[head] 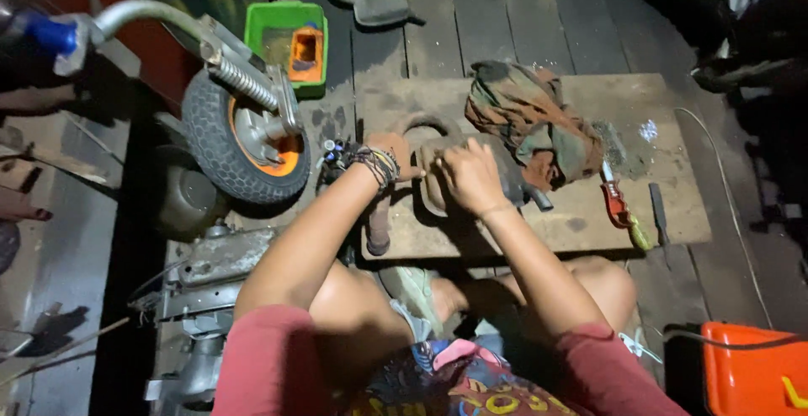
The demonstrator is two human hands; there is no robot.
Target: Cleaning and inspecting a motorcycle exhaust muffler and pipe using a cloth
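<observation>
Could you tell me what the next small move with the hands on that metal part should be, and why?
Probably steady the metal part with the left hand while the right hand works it free. Both hands already rest on it atop the wooden board, and the cloth lies just beside, crowding the right side.
</observation>
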